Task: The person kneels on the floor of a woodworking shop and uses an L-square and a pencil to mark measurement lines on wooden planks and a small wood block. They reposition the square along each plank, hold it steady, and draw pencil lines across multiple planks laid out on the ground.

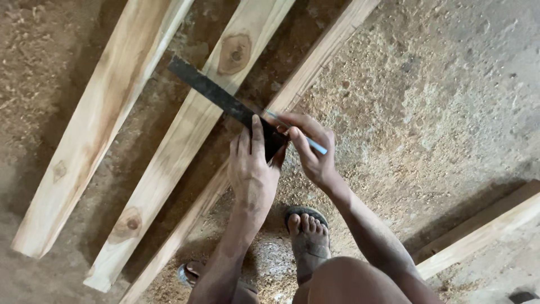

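My left hand (252,169) presses a dark metal square (216,95) down across a narrow wooden plank (315,62), fingers flat on the square's near end. My right hand (312,149) grips a thin light-blue pencil (319,147), with its tip at the square's edge on the narrow plank. The square's blade reaches up-left over a wider plank (185,141) with a dark knot.
A third broad plank (95,124) lies at the left, parallel to the others. Another board (484,231) lies at the lower right. The floor is dusty with sawdust (439,112). My sandalled feet (308,236) stand just below the hands.
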